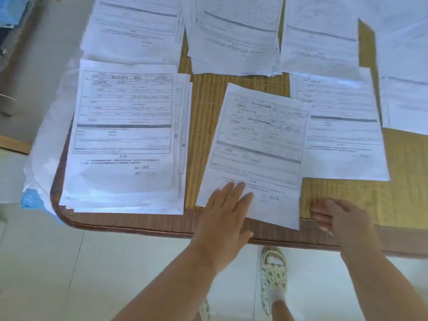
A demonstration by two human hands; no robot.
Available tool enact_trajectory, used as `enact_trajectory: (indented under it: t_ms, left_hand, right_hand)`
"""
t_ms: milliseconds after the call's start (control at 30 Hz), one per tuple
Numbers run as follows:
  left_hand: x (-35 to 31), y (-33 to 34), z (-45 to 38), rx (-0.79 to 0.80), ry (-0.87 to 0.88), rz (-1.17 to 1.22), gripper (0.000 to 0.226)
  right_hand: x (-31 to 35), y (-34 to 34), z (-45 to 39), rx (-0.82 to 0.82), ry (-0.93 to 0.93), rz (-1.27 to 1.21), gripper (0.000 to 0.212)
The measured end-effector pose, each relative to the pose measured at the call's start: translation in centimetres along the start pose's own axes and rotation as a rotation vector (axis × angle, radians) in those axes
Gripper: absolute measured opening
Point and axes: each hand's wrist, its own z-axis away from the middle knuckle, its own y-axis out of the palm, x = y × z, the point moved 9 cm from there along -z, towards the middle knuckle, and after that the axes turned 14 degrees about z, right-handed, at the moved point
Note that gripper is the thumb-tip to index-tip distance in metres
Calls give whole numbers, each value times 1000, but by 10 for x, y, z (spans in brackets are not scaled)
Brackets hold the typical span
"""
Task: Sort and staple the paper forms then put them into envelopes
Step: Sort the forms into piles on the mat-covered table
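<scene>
Left hand [225, 212] flat on tilted form [254, 154].

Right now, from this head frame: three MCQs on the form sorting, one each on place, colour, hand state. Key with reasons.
1. The tilted form under the left hand overlaps:
A. the left stack
B. the sheet to its right
C. nothing

2. The mat between the piles is:
A. yellowish woven
B. black
C. red

3. The right hand is:
A. pinching a form
B. gripping a stapler
C. holding nothing

Key: B, its right edge covers the right sheet; A, straw-coloured weave shows; C, it sits over the bare mat, fingers loosely curled.
</scene>
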Motion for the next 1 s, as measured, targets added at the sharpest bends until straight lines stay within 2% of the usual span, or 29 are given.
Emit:
enact_trajectory:
  t_ms: [167,333,400,467,533,567,667,767,867,1000]
  left_hand:
    - [12,20,-26,79,-130,-131,86]
    - [15,30,-26,32,-86,-175,84]
    - [11,28,-26,14,-72,-163,73]
    - [-1,28,-27,-8,19,-151,51]
    - [-15,21,-26,-41,103,-71,44]
    - [-16,9,-26,-104,91,9,47]
    - [-6,-50,-16,-422,-61,259,47]
    - [6,-102,7,-642,-118,322,42]
    - [33,-146,33,-746,-160,261,41]
    - [81,-184,59,-713,-256,69,40]
  right_hand:
    - [0,19,-7,240,73,8,14]
    - [15,42,-4,431,105,-57,11]
    - [28,47,-6,411,15,-44,6]
    - [42,46,-9,358,-117,15,16]
    - [57,37,-10,266,-233,52,17]
    - [65,29,-9,217,-277,23,17]
    - [86,7,0,129,-321,-117,20]
    - [111,16,19,215,-336,-190,12]
    - [146,59,49,323,-417,-117,16]
    - [183,146,92,419,-496,7,14]
